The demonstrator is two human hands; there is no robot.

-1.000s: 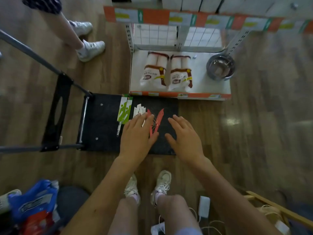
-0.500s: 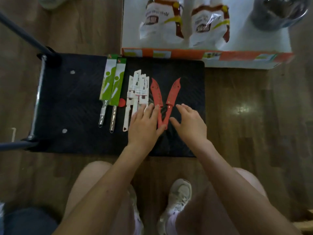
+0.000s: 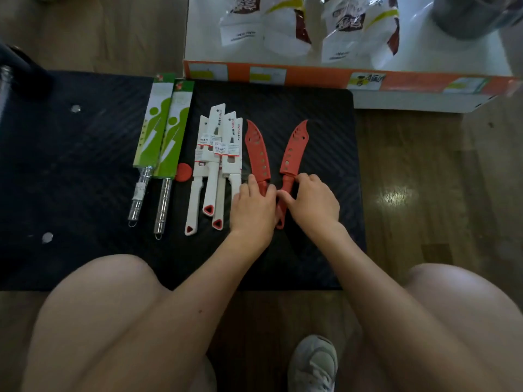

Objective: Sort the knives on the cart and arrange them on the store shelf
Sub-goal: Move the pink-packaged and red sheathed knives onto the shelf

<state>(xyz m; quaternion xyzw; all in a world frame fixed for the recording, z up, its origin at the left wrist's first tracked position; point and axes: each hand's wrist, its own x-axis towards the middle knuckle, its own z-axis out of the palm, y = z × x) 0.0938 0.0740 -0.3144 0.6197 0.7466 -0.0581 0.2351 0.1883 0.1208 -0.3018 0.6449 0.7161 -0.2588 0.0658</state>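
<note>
Both hands (image 3: 252, 206) (image 3: 314, 203) now grip the red knives (image 3: 257, 148) (image 3: 293, 151).

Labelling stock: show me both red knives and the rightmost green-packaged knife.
left red knife (image 3: 258, 151): head view, sheathed blade.
right red knife (image 3: 293, 151): head view, sheathed blade.
rightmost green-packaged knife (image 3: 174, 131): head view, green card.

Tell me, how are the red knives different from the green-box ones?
The red knives wear red covers with holes; the green-box knives wear card sleeves. Red knives have red handles; green-box knives have shiny metal ones. The red knives spread in a V; the green-box knives lie side by side. Both pairs lie on the black cart, tips toward the shelf.
</note>
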